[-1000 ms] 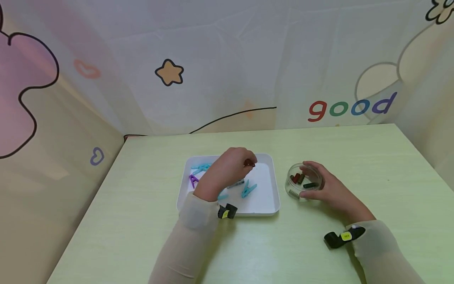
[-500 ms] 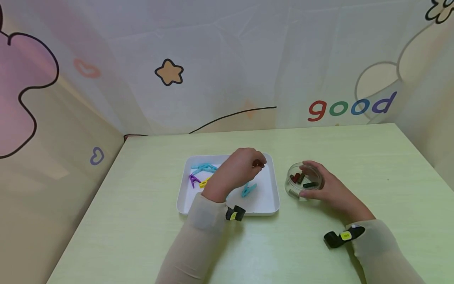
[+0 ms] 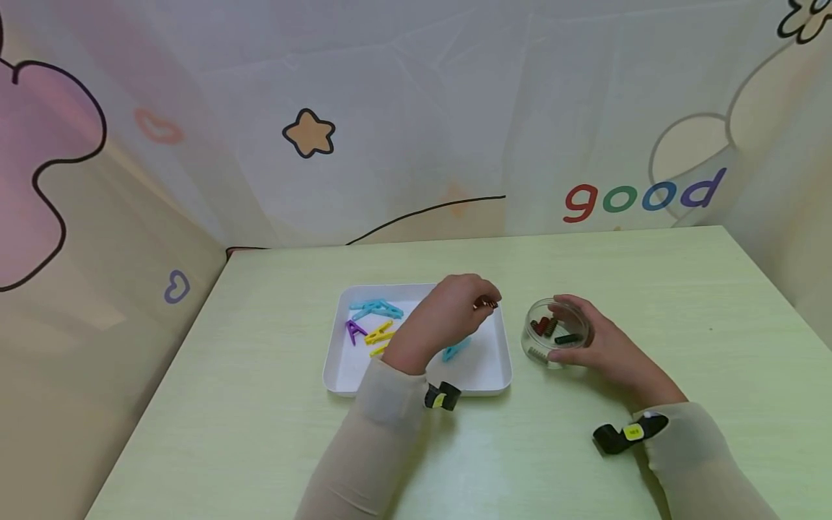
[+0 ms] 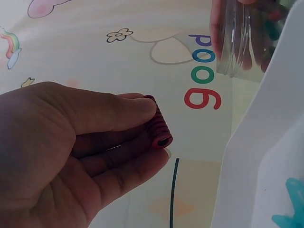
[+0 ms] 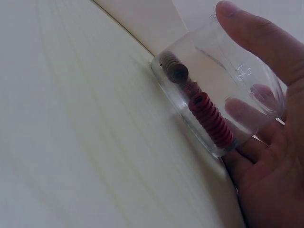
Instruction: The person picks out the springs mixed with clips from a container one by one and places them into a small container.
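My left hand (image 3: 445,318) is over the right part of a white tray (image 3: 484,372). Its thumb and fingers pinch a red coil spring (image 4: 160,124), plain in the left wrist view. To the right of the tray, my right hand (image 3: 601,345) grips a clear round jar (image 3: 531,345) standing on the table. Several coil springs lie in the jar; the right wrist view shows a red spring (image 5: 212,119) and a dark brownish spring (image 5: 174,67) through its wall. The left hand and forearm hide part of the tray.
Inside the tray are light blue clothespins (image 3: 378,309), a purple clothespin (image 3: 354,330) and yellow clothespins (image 3: 378,334). Another blue clothespin (image 3: 455,349) lies partly behind the left hand. A printed cloth (image 3: 416,144) hangs behind the pale green table (image 3: 247,404).
My left hand has moved right across the tray toward the jar, carrying the spring. More yellow clothespins have come into view behind it. The right hand and jar have stayed put.
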### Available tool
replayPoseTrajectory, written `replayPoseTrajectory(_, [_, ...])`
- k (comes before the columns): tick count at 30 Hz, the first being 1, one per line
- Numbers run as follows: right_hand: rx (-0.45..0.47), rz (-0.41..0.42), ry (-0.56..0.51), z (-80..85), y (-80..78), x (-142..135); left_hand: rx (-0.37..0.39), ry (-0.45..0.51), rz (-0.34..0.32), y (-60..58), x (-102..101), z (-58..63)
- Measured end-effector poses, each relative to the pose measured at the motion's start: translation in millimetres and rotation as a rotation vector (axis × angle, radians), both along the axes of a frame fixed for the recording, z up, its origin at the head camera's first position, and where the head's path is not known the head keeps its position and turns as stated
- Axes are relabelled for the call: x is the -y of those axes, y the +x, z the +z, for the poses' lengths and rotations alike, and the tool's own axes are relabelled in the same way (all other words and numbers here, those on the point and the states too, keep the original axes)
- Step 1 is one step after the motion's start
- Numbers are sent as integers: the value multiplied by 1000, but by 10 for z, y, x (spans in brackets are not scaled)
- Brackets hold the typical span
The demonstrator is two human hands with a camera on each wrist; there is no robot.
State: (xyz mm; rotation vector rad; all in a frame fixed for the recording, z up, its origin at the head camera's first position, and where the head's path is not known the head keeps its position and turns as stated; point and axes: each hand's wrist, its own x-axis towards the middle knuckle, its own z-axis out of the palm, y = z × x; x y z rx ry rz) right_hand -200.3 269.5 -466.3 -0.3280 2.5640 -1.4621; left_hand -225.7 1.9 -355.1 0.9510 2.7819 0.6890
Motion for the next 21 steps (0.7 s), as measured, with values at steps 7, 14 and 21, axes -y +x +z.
replayPoseTrajectory(7, [7, 0, 4, 21, 2, 2, -17, -3, -9, -10, -80, -40])
replayPoseTrajectory(14, [1, -8, 7, 29, 4, -10, -24, -5, -45, -7, -160, -36])
replayPoseTrajectory(21, [4, -1, -3, 31, 12, 10, -45, 5, -67, 22, -216, -68])
